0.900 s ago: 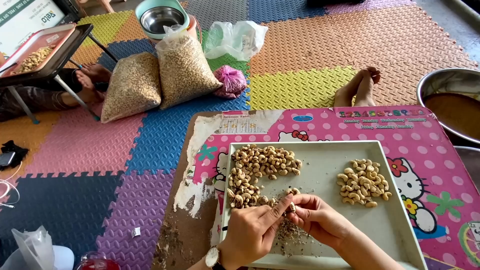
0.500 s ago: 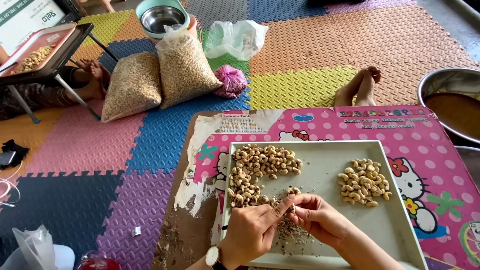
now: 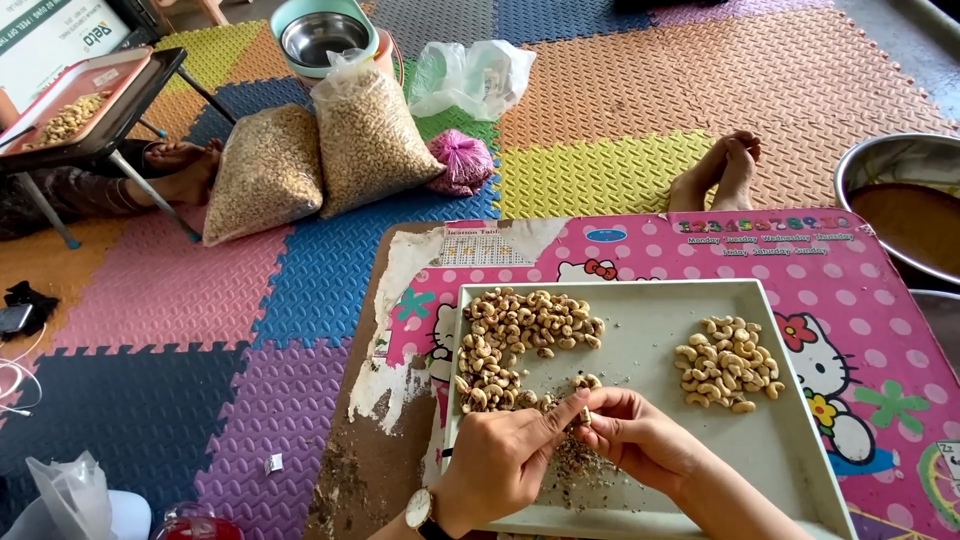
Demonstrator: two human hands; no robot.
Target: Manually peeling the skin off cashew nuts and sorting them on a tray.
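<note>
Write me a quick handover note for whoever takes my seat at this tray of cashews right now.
Left hand and right hand: both pinch one small cashew nut over the pale rectangular tray.
Dark, unpeeled cashew pile: tray's left side.
Pale, peeled cashew pile: tray's right side.
Brown skin flakes lie under the hands.
Done: the smaller peeled pile.
Left: the larger unpeeled pile, plus the nut in hand.
</note>
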